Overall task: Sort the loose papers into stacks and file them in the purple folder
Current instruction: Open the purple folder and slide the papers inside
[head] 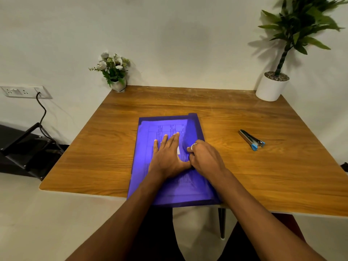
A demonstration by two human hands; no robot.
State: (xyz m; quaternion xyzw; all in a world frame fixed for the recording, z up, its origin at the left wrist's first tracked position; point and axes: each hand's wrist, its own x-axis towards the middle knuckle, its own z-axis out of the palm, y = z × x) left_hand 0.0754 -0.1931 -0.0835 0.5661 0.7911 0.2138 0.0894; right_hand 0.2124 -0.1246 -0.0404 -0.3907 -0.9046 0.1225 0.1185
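The translucent purple folder [143,147] lies flat on the wooden table [105,140], its near edge hanging slightly over the table's front. Printed papers [165,129] show through its cover. My left hand [167,155] rests flat on the cover, fingers spread. My right hand [205,157] is curled at the folder's right side, fingers pinched on the folder's side flap [192,129], which runs along the right edge and stands slightly raised. A small white tab shows between my two hands.
A stapler [251,140] with blue ends lies on the table to the right. A small flower pot [115,72] stands at the back left corner, a white potted plant [273,85] at the back right. A wall socket and cable are at the left.
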